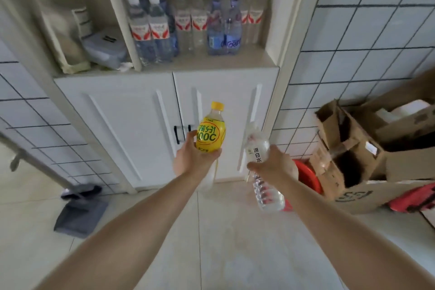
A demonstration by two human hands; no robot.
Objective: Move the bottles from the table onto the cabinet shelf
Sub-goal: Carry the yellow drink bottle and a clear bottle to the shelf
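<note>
two hands each grip one bottle: left (193,160) yellow bottle (211,129), right (270,163) clear bottle (261,169).

shelf bottles (195,21) blurred (labels unreadable)

White tiled walls (367,30) with dark grout on both sides, pale floor tiles (211,242) below. A white cabinet (131,120) with two panelled doors sits in between. Torn cardboard boxes (367,148) piled at right, grey dustpan (81,214) at left.
</note>
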